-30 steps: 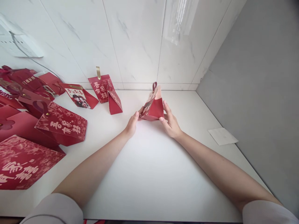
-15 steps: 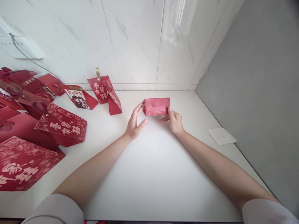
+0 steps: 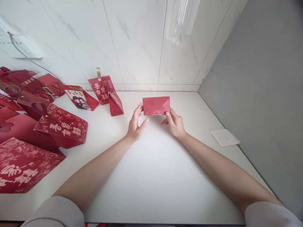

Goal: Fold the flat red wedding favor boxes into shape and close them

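A small red paper gift box (image 3: 155, 105) is held up over the white table, showing a panel with folded diagonal creases and tiny pale print along its lower edge. My right hand (image 3: 175, 123) grips its lower right corner, thumb on the near face and fingers behind. At the box's left edge, my left hand (image 3: 136, 124) has its fingers stretched out and its thumb spread away; the fingertips are beside or touching the edge, I cannot tell which. The far side of the box is hidden.
Several red gift boxes with white characters, such as a floral one (image 3: 65, 126), stand at the left. A tall box with a gold ribbon (image 3: 101, 90) is near the tiled wall (image 3: 137, 41). White paper (image 3: 224, 137) lies by the grey panel (image 3: 265, 94) at right.
The gift box has turned slightly and shifted left and up in view, and its visible face looks darker. My right hand has moved a little left with it; my left hand hardly moved.
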`<state>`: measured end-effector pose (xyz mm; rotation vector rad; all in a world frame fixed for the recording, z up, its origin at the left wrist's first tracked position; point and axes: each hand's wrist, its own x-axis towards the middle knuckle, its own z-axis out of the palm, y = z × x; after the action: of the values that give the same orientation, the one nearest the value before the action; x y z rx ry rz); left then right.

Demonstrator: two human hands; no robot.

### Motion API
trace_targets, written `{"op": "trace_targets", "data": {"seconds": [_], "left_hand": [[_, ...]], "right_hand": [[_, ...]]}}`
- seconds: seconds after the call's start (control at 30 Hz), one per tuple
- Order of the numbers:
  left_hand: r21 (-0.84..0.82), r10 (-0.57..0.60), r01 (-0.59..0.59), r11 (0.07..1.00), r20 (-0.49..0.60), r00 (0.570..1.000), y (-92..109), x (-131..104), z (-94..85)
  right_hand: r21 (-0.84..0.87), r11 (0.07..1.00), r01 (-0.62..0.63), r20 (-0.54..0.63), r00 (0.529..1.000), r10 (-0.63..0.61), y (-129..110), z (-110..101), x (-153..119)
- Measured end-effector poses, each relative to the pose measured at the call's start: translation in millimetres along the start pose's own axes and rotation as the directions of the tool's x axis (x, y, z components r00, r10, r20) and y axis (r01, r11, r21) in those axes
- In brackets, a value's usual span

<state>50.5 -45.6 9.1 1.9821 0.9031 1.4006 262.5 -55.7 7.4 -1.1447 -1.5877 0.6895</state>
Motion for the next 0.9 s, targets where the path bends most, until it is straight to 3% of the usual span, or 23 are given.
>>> {"op": "trace_targets", "data": {"seconds": [0.17,0.33,0.53,0.63,0.7,0.8,0.9], "left_hand": [[0.135,-0.026,0.040,0.990,-0.104,0.994,-13,2,3.4],[0.232,-0.021,0.047,0.972,-0.114,0.993,-19,2,2.6],[0.267,-0.021,0.047,0.963,-0.096,0.995,-9,2,2.1],[0.290,0.018,0.004,0.957,-0.071,0.997,-6,2,2.6],[0.298,0.039,-0.024,0.954,-0.046,0.998,-6,3,3.1],[0.306,0.049,-0.040,0.951,-0.021,0.999,-4,2,4.0],[0.311,0.050,-0.043,0.950,-0.015,0.999,-3,2,4.3]], "right_hand": [[0.004,1.000,0.022,0.009,1.000,-0.022,6,1,1],[0.092,0.996,-0.007,0.013,1.000,0.006,13,2,3],[-0.038,0.999,-0.023,-0.143,0.990,0.018,13,1,3],[-0.097,0.992,0.081,-0.241,0.965,-0.103,12,1,4],[-0.161,0.967,0.200,-0.232,0.944,-0.234,11,1,5],[-0.263,0.890,0.373,-0.109,0.905,-0.411,9,2,5],[-0.317,0.823,0.471,0.017,0.870,-0.492,7,4,5]]}}
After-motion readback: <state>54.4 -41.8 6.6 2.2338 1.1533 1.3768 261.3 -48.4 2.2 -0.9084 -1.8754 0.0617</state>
